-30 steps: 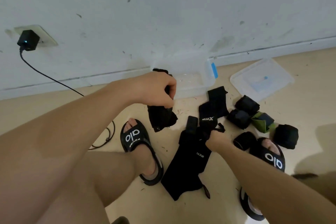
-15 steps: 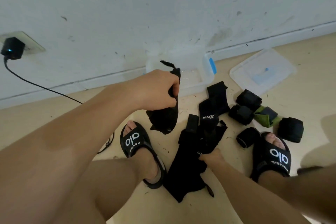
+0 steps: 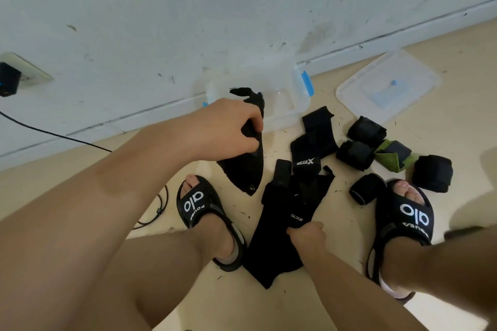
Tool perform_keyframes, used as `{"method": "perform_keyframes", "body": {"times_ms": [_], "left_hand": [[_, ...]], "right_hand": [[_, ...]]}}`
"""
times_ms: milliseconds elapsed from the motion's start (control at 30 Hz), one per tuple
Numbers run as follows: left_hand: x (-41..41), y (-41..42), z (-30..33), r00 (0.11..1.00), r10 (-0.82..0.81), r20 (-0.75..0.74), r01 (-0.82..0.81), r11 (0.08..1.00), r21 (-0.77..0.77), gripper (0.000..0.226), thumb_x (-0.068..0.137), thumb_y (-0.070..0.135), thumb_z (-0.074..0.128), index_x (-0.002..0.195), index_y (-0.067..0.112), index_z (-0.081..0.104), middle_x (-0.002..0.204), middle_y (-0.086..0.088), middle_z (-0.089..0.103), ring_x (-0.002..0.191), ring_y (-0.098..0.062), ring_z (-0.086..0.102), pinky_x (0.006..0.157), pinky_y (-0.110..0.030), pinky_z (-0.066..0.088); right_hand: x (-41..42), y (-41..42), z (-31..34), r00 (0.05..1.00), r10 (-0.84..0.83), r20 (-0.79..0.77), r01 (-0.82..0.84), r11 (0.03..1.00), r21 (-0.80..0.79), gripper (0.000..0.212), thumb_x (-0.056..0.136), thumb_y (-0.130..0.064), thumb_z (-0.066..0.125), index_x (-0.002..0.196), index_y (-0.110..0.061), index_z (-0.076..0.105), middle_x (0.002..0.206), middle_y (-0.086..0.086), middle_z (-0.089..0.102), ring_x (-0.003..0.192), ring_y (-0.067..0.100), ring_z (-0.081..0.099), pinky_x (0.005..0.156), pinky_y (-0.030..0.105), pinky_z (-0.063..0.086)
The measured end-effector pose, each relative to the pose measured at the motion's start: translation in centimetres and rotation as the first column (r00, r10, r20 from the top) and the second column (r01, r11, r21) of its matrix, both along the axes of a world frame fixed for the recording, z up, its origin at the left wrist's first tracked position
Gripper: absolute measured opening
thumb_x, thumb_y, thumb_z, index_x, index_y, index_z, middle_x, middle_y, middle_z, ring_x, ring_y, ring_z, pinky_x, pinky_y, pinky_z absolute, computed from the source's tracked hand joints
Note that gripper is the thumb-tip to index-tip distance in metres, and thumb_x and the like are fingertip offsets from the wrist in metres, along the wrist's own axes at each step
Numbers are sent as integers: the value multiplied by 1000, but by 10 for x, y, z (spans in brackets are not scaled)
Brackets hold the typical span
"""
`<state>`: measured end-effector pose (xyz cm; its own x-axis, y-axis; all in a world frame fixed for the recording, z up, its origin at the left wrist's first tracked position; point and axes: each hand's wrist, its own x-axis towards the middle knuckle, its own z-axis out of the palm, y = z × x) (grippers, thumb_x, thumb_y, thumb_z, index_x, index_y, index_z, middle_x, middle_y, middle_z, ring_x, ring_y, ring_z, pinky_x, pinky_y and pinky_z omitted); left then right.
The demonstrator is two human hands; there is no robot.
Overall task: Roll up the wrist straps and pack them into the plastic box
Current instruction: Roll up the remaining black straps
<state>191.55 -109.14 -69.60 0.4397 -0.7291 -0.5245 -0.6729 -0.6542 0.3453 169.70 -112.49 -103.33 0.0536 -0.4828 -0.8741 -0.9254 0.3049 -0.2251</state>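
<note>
The right hand (image 3: 306,235) pinches the flat unrolled strap (image 3: 279,236) on the floor, likely to separate it. The left hand (image 3: 228,129) grips a dangling strap (image 3: 246,169) for rolling. The plastic box (image 3: 293,113) waits open against the wall.

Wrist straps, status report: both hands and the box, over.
Left hand grips limp black wrist strap, lifted, unrolled. Right hand pinches flat black strap pile on floor. Clear plastic box by wall looks empty; rolled black straps wait outside. Nothing blocking.
</note>
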Motion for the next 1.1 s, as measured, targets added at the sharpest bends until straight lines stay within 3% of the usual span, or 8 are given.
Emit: {"method": "perform_keyframes", "body": {"times_ms": [233,367,433,600,800,933,1033,1100], "left_hand": [[-1,-4,-4,999,18,-32,-16,998,53,27,96,33,63,124,32,62,112,11,57,89,-2,56,65,-18,39],[-2,-7,-2,999,22,-26,-20,998,64,30,95,33,66,125,34,61,104,16,54,84,0,54,60,-14,35],[-2,-7,-2,999,28,-22,-26,997,69,31,95,34,67,126,34,61,99,19,50,83,1,53,59,-14,35],[-3,-4,-4,999,35,-17,-33,997,73,32,95,36,67,126,35,61,100,21,48,86,1,53,62,-16,35],[1,-1,-6,998,51,-27,-49,995,83,32,94,38,67,126,36,61,102,20,50,89,-1,56,66,-19,40],[4,-1,-6,999,33,-22,-30,996,88,33,94,37,67,127,35,61,98,20,50,85,1,55,62,-17,37],[5,-2,-3,1000,11,-2,-11,996,94,35,93,37,69,127,34,61,97,21,50,83,1,54,61,-18,37],[6,-2,0,1000,-2,4,1,996,89,36,93,37,70,127,34,61,96,20,49,82,0,53,60,-18,36]], "right_hand": [[-6,2,-8,998,43,44,-40,998,-53,57,85,-30,79,120,3,48,111,18,63,96,33,66,77,39,60],[-5,1,-7,984,158,84,-147,982,-119,19,92,-19,71,85,-5,59,85,12,65,70,22,63,65,35,59],[0,3,-5,976,206,65,-191,965,-180,15,93,-18,67,96,-5,59,101,15,62,84,25,62,74,38,58],[12,1,5,982,188,-14,-183,932,-312,74,81,-42,79,131,-8,36,126,15,44,111,32,53,88,41,49],[22,-17,0,983,183,6,-176,950,-257,74,81,-38,81,134,-3,43,133,15,45,124,32,48,103,42,45],[16,-22,-7,976,-1,217,34,988,-150,34,87,-15,70,118,-6,58,114,13,63,103,32,64,87,45,58],[14,-31,10,940,-71,333,95,994,-55,32,91,0,61,122,-8,56,101,7,65,79,14,59,59,24,48],[18,-37,20,895,-239,377,215,971,105,34,89,3,60,120,-8,54,96,7,61,79,17,59,61,26,48]]}}
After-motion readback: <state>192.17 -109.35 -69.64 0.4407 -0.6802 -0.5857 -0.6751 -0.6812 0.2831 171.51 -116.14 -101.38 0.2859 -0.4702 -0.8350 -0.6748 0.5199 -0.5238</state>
